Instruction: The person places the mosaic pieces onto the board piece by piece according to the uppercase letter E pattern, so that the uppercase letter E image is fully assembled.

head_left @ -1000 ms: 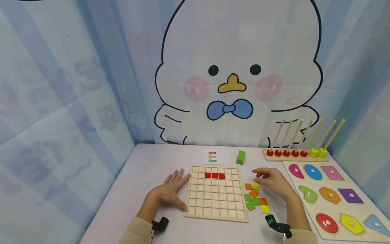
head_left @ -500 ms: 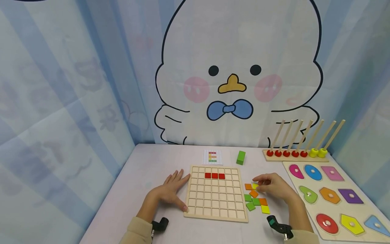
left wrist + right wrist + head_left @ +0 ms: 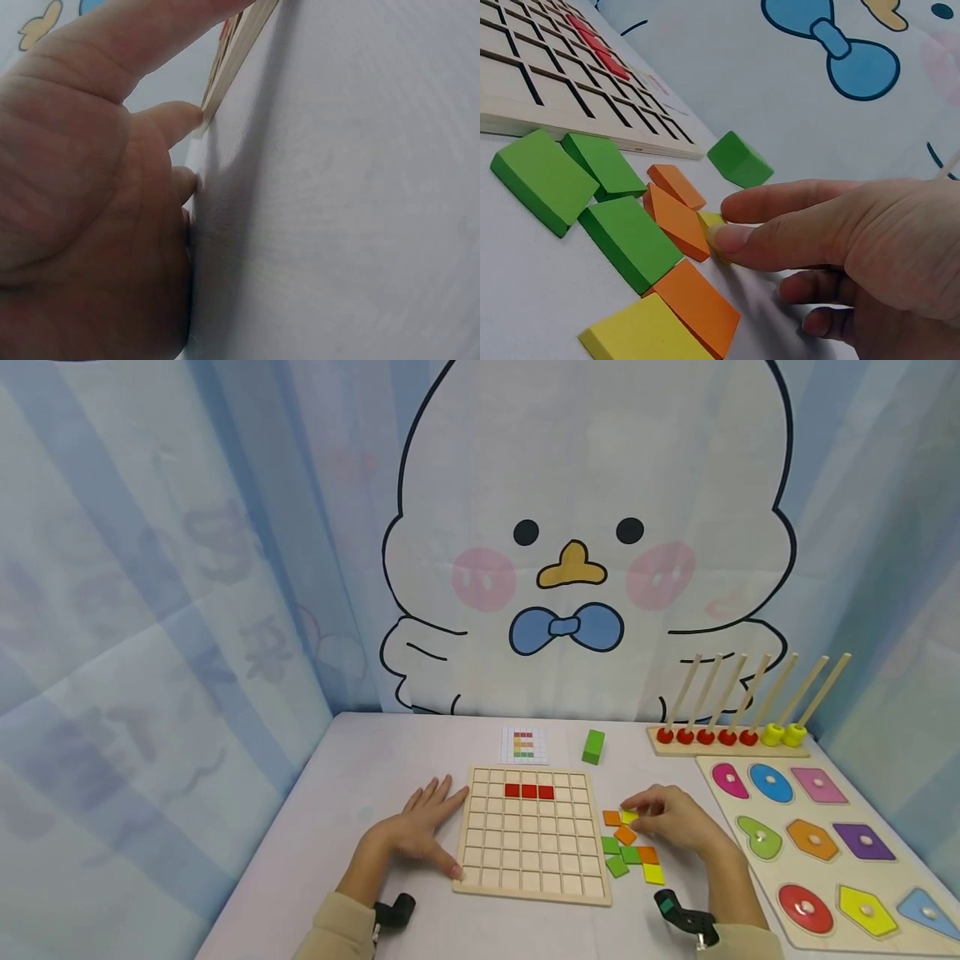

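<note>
A wooden grid board [image 3: 530,839] lies on the table, with three red tiles [image 3: 529,792] side by side near its top. My left hand [image 3: 416,829] rests flat at the board's left side, fingers spread; its thumb touches the lower left corner and a fingertip meets the edge. In the left wrist view the palm fills the left part. My right hand [image 3: 675,817] pinches a yellow tile [image 3: 711,222] between thumb and forefinger, to the right of the board. Around it lie orange tiles [image 3: 676,223], green tiles [image 3: 634,240] and another yellow tile [image 3: 645,334].
Behind the board lie a pattern card [image 3: 523,746] with coloured squares and a green block [image 3: 592,747]. At the right are a peg rack [image 3: 727,743] with red and yellow beads and a shape puzzle board [image 3: 832,852]. A printed curtain [image 3: 570,685] hangs behind the table.
My right hand has come down slightly from above the loose tiles, and its fingertips are now on the yellow tile. My left hand and the board stay in place.
</note>
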`<control>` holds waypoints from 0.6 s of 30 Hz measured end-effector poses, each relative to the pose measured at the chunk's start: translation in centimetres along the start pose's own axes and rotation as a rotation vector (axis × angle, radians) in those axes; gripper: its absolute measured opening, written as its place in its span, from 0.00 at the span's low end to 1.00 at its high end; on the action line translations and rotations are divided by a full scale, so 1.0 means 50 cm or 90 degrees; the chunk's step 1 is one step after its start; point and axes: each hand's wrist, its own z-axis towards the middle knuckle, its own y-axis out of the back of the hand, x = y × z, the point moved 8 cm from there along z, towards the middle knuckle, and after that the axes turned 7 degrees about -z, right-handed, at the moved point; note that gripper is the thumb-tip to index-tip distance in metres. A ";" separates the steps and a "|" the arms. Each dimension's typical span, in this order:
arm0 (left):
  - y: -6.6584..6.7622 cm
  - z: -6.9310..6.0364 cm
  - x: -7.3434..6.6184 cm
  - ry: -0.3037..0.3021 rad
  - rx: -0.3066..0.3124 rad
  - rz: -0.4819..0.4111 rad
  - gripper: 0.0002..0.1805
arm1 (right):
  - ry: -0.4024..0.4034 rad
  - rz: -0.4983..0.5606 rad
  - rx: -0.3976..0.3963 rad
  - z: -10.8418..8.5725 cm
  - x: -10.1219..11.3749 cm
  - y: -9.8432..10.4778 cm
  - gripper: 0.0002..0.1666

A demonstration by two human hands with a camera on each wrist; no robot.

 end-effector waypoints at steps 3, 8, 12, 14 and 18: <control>0.000 0.001 -0.001 -0.001 0.000 0.001 0.72 | -0.001 -0.006 -0.002 0.001 0.000 0.000 0.18; 0.000 0.000 -0.002 -0.003 0.000 -0.001 0.72 | -0.011 -0.012 0.004 0.002 -0.001 -0.004 0.18; 0.000 -0.002 -0.003 -0.003 0.002 -0.005 0.72 | -0.014 -0.020 0.003 0.004 -0.002 -0.007 0.17; 0.000 -0.003 -0.004 -0.005 0.002 -0.004 0.72 | -0.015 -0.021 0.001 0.007 -0.002 -0.009 0.16; 0.000 -0.002 -0.004 -0.006 0.000 -0.003 0.73 | -0.003 -0.024 -0.022 0.011 -0.001 -0.006 0.14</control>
